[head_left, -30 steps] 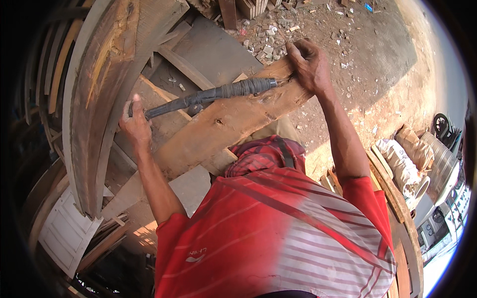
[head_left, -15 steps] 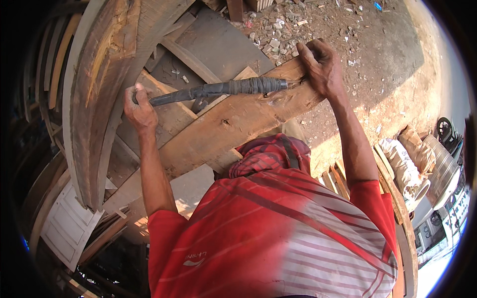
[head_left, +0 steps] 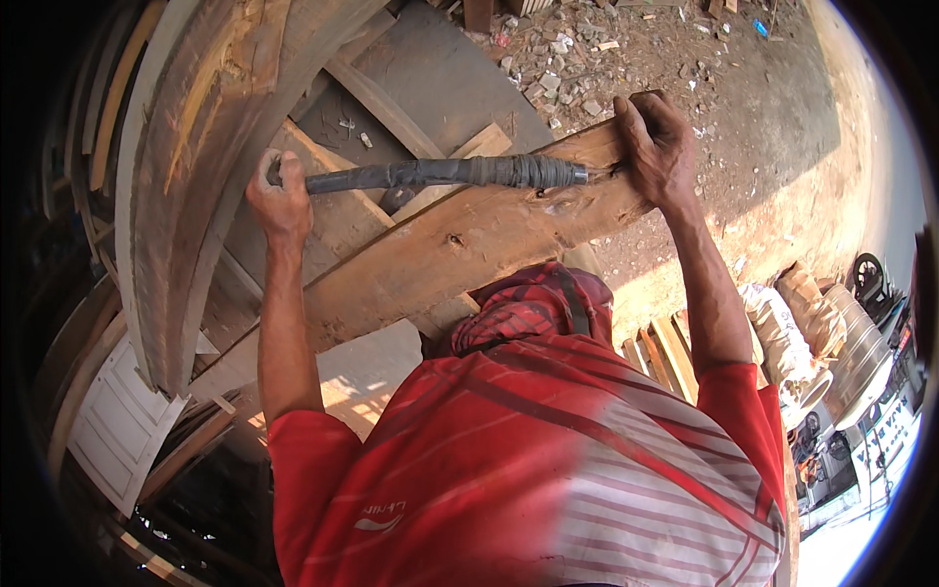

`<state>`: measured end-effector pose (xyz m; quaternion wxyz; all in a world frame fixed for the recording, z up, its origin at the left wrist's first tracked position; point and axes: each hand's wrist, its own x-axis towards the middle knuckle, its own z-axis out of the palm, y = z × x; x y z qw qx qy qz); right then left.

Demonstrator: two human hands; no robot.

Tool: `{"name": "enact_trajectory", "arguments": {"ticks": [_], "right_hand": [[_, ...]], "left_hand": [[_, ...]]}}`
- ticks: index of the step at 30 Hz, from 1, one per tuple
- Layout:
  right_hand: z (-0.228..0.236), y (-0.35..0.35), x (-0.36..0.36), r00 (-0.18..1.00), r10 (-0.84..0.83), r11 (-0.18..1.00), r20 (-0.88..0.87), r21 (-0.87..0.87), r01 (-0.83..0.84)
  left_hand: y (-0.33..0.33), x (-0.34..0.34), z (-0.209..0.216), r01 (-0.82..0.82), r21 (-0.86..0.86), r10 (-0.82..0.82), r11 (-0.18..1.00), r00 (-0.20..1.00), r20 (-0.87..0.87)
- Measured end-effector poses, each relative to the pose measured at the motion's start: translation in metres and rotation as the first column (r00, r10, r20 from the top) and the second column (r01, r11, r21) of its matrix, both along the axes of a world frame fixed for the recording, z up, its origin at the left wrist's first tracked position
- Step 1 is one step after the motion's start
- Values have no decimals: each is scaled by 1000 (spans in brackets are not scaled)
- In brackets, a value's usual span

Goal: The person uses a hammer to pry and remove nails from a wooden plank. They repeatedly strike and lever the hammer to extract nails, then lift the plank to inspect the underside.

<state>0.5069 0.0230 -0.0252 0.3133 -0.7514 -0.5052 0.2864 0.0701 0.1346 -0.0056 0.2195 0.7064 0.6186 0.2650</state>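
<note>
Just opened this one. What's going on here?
A person in a red and white shirt has the left hand closed around one end of a dark bar with a wrapped section. The right hand grips the far end of a wooden plank. The bar's wrapped end crosses over the plank, close to the right hand; whether they touch is unclear. A large timber stands at the left, with rubble on the ground beyond.

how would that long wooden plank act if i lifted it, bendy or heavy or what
The wooden plank is probably stiff: it is broad and shows no obvious sag. Its length and width suggest it would be fairly heavy and awkward lifted from one end. Being flat-faced, it seems unlikely to roll.
</note>
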Motion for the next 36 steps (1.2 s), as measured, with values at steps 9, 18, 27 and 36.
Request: {"name": "enact_trajectory", "arguments": {"ticks": [9, 18, 27, 36], "right_hand": [[-8, 0, 6, 995, 21, 999, -96, -45, -26], [4, 2, -1, 998, -35, 999, -48, 20, 36], [9, 8, 13, 971, 57, 996, -233, -48, -70], [4, 6, 6, 993, -14, 1000, -116, -6, 14]], "left_hand": [[5, 0, -16, 12, -18, -11, 1000, 1000, 16], [-6, -7, -3, -52, -20, 52, 998, 999, -2], [-43, 19, 87, -21, -396, 143, 918, 949, 281], [-96, 102, 230, 4, -258, 9, 966, 999, 47]]}}
